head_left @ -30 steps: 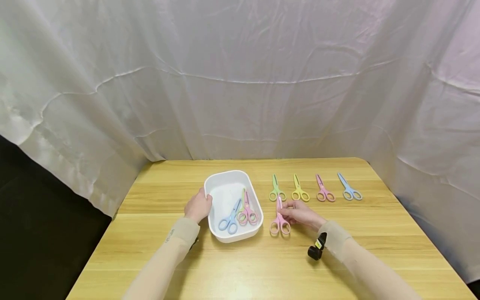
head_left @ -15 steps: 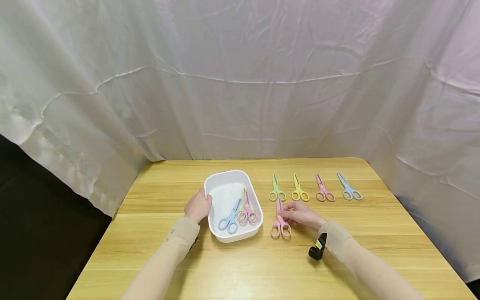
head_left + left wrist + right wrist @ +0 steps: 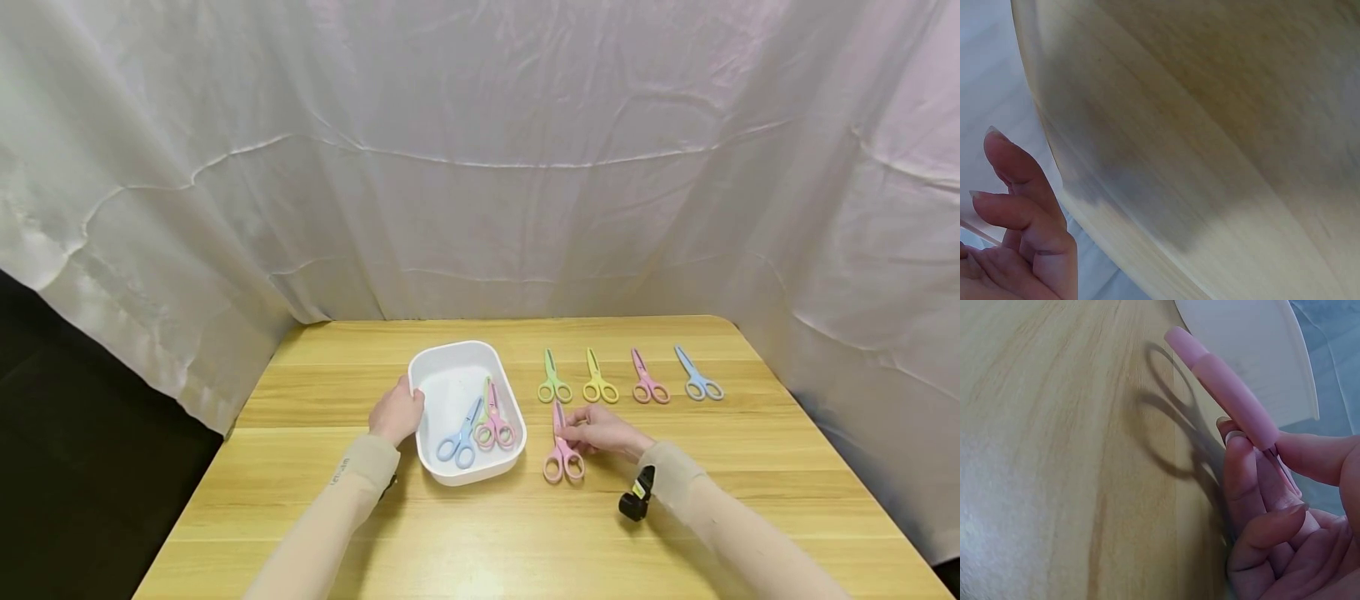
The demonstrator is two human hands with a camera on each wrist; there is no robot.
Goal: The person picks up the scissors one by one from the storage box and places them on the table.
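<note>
Because the right fingers [image 3: 1241, 470] pinch the pink scissors [image 3: 563, 448] only by the blades [image 3: 559, 418], raised off the worktop [image 3: 570, 542] beside the tray [image 3: 448, 375] gripped by the left fingers [image 3: 1025, 210], the weight of the handles [image 3: 1235, 397] could twist them loose.

Pale draped curtain [image 3: 480, 208], wooden tabletop [image 3: 525, 537]

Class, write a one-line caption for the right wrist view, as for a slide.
A right hand pinches pink scissors above a wooden table, with a white tray beyond.

Dim wrist views, pale glare on tabletop [image 3: 483, 573]
</note>
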